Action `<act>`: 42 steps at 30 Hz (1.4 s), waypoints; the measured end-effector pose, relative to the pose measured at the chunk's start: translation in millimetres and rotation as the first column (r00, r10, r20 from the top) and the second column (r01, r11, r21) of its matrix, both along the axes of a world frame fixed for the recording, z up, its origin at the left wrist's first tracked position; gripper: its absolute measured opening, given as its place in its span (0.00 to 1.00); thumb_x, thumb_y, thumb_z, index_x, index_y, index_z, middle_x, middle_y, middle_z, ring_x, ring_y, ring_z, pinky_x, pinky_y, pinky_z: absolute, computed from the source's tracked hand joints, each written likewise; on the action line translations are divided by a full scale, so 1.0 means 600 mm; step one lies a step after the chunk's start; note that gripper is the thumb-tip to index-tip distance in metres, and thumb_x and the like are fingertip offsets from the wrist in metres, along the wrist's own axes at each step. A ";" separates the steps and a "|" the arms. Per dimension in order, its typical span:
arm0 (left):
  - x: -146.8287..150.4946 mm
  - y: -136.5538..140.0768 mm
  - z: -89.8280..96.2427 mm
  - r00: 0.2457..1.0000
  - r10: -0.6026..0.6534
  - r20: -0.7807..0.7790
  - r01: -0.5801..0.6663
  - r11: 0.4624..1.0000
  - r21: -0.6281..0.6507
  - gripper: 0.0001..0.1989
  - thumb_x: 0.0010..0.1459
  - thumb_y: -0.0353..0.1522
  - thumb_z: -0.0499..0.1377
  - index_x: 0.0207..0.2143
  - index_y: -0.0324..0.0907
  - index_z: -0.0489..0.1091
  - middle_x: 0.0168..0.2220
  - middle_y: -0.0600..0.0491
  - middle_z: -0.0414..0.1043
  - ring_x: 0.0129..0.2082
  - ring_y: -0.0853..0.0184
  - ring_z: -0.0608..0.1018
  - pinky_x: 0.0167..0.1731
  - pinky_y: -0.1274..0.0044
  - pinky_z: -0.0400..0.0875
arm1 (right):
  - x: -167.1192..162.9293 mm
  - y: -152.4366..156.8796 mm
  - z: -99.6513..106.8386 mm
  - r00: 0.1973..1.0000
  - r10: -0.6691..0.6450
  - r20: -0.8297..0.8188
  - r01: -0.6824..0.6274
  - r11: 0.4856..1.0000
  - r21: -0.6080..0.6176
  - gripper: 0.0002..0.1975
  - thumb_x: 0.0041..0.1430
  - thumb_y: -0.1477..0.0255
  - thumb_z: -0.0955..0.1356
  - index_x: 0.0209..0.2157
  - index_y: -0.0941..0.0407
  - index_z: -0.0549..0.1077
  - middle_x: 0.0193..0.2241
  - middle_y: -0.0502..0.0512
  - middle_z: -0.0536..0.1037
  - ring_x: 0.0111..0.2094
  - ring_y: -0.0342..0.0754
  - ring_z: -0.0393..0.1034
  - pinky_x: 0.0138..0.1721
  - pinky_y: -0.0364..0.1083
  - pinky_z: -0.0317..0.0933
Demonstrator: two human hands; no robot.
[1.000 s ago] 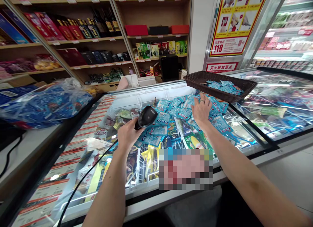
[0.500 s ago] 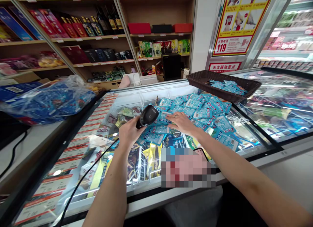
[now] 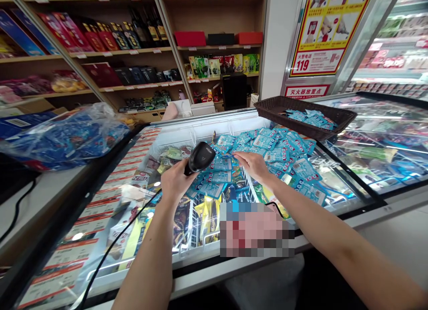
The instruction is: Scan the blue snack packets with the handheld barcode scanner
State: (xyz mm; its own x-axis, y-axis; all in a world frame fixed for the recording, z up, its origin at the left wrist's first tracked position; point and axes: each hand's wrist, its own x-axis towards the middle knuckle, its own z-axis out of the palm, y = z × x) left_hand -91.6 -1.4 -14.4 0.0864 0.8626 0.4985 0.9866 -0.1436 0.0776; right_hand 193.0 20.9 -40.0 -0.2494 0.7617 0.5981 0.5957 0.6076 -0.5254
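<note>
My left hand (image 3: 175,181) is closed round the handle of a black barcode scanner (image 3: 201,157), whose head points away over the freezer glass. A cable trails from it toward the lower left. To the right, my right hand (image 3: 254,166) has its thumb and fingers pinched on the edge of a blue packet (image 3: 224,161), partly hidden by the scanner. More blue packets (image 3: 282,147) lie in a loose heap on the glass around and beyond this hand. A few others (image 3: 214,187) overlap just below the scanner.
A brown woven basket (image 3: 267,107) with several blue packets stands at the back right. Under the chest freezer's glass lie packaged goods and a white wire divider (image 3: 249,185). At the left is a plastic-wrapped blue bundle (image 3: 76,134). A blurred-out item (image 3: 257,230) rests at the front edge.
My right hand's fingers lay spread over the packets earlier; now they are drawn together on one packet's edge, which is lifted slightly. The scanner has barely moved.
</note>
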 end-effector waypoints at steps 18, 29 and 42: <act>0.016 -0.003 -0.006 0.984 -0.177 -0.039 0.176 0.984 -0.019 0.21 0.55 0.46 0.55 0.46 0.45 0.71 0.40 0.50 0.78 0.40 0.60 0.78 0.32 0.76 0.66 | 0.016 0.018 0.005 0.891 -0.147 -0.429 0.082 0.982 -0.167 0.21 0.56 0.60 0.67 0.49 0.54 0.69 0.25 0.48 0.70 0.26 0.44 0.65 0.31 0.45 0.63; 0.026 -0.006 -0.012 0.966 -0.247 -0.072 0.246 0.969 -0.018 0.20 0.55 0.43 0.56 0.49 0.46 0.70 0.41 0.51 0.78 0.40 0.59 0.79 0.32 0.75 0.66 | 0.025 0.030 -0.009 0.884 -0.140 -0.445 0.078 0.985 -0.154 0.19 0.59 0.59 0.64 0.47 0.54 0.72 0.34 0.54 0.75 0.31 0.46 0.68 0.35 0.46 0.65; 0.034 -0.011 -0.008 0.966 -0.251 -0.067 0.249 0.968 -0.041 0.21 0.55 0.43 0.57 0.50 0.46 0.69 0.42 0.51 0.78 0.42 0.59 0.78 0.32 0.75 0.66 | 0.024 0.026 -0.006 0.890 -0.127 -0.438 0.071 0.987 -0.142 0.18 0.59 0.60 0.64 0.46 0.54 0.72 0.34 0.55 0.76 0.33 0.47 0.69 0.36 0.46 0.65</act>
State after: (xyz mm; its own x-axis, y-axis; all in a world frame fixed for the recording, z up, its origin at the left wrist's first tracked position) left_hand -71.5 -8.0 -19.4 0.3356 0.8246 0.4554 0.9228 -0.3850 0.0172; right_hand 207.4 36.5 -43.4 0.1021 0.8409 0.5315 0.3362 0.4737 -0.8140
